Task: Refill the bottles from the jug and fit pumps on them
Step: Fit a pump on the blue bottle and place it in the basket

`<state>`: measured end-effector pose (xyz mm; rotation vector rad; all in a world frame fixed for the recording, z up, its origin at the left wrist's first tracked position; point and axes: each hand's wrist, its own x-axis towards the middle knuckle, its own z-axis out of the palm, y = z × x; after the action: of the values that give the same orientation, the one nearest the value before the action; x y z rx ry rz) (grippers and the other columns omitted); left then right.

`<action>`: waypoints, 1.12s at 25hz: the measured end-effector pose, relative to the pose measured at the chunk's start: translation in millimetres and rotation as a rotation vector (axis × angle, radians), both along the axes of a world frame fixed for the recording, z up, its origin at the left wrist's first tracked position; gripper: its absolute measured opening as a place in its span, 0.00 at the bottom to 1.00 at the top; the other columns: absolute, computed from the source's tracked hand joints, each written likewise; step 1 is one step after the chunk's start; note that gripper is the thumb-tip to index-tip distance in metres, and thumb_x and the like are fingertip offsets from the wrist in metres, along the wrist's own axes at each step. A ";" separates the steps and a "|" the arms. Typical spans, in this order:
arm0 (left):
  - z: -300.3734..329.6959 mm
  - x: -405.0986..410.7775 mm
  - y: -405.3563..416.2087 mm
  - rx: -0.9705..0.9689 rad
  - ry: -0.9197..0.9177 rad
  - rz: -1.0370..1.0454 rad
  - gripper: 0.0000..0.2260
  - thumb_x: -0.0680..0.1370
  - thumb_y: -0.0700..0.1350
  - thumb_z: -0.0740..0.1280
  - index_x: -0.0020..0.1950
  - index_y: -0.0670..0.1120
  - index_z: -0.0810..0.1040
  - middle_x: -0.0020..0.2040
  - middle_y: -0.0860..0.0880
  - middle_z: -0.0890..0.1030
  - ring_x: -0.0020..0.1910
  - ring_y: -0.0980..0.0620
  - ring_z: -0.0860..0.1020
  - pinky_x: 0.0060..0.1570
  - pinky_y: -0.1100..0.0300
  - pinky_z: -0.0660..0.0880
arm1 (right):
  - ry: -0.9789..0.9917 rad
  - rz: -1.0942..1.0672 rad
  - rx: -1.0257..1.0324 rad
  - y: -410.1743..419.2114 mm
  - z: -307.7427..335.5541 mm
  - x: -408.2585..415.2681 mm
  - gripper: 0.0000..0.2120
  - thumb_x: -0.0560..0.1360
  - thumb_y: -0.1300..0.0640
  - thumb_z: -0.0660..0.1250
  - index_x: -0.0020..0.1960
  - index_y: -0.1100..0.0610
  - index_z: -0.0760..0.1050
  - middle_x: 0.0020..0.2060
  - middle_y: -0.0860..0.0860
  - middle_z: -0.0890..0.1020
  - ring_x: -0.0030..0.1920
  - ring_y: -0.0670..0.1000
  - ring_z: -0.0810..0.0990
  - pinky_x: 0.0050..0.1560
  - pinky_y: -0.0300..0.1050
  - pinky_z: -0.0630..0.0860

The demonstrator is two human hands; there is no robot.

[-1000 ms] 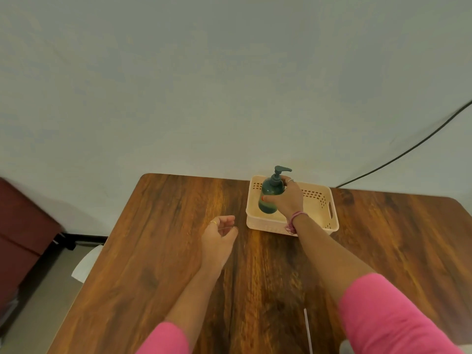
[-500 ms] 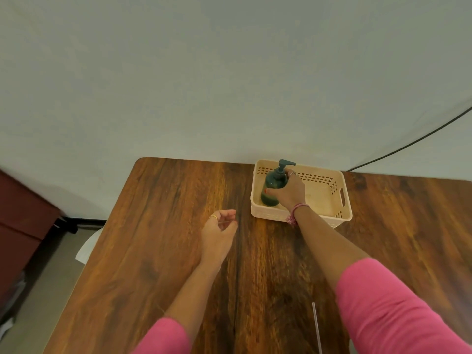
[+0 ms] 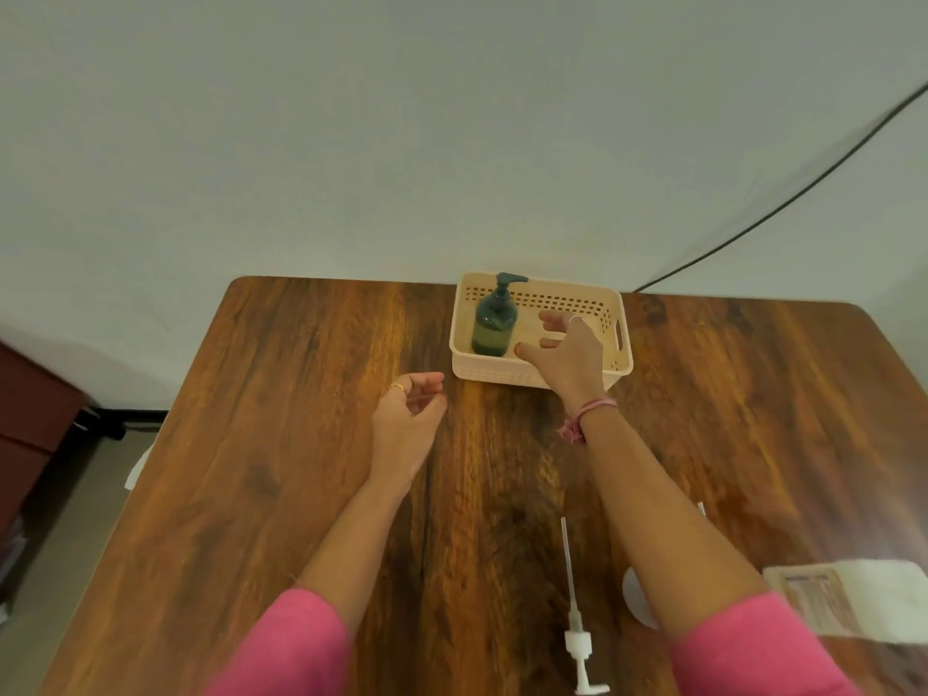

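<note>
Released since the earlier frame, the green bottle [image 3: 494,324] with its pump fitted stands upright at the left end of the basket [image 3: 620,339]; the right hand [image 3: 567,356], fingers spread and holding nothing, hovers just beside it; the left hand [image 3: 407,419] hangs loosely curled above the table [image 3: 281,444], holding nothing; a white pump [image 3: 577,625] lies near the front edge.

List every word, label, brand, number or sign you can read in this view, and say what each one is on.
No text can be read here.
White jug at the right edge: a label panel with faint lines, too blurred to read.
Green pump bottle in the basket: no print visible on the side shown.
White pump on the table: no markings.
</note>
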<state>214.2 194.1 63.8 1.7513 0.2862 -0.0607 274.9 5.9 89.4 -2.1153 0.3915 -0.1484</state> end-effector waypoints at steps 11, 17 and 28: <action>3.0 -101.7 -55.6 -0.063 -0.008 0.012 0.10 0.75 0.38 0.68 0.49 0.53 0.80 0.48 0.54 0.82 0.43 0.66 0.78 0.45 0.70 0.74 | 0.096 0.573 -0.174 -52.9 -21.1 -203.0 0.13 0.74 0.66 0.66 0.57 0.57 0.79 0.53 0.51 0.81 0.48 0.44 0.79 0.53 0.35 0.76; 3.6 -135.9 -92.8 -0.086 0.004 0.052 0.10 0.76 0.37 0.68 0.52 0.51 0.80 0.49 0.53 0.81 0.48 0.57 0.79 0.51 0.59 0.77 | 0.214 1.275 -0.825 -78.5 -69.1 -246.9 0.20 0.77 0.70 0.61 0.66 0.57 0.72 0.64 0.56 0.72 0.55 0.60 0.78 0.52 0.54 0.79; 2.8 -150.6 -126.4 0.009 -0.030 0.045 0.11 0.75 0.38 0.68 0.53 0.51 0.79 0.50 0.54 0.81 0.49 0.55 0.79 0.50 0.58 0.77 | -0.091 1.127 -0.277 -117.7 -9.2 -247.3 0.11 0.75 0.66 0.65 0.56 0.57 0.78 0.57 0.53 0.78 0.57 0.50 0.77 0.58 0.43 0.73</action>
<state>63.6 67.7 66.6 1.7523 0.3040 -0.0004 27.5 -111.8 80.2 -2.2761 -0.9324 0.3755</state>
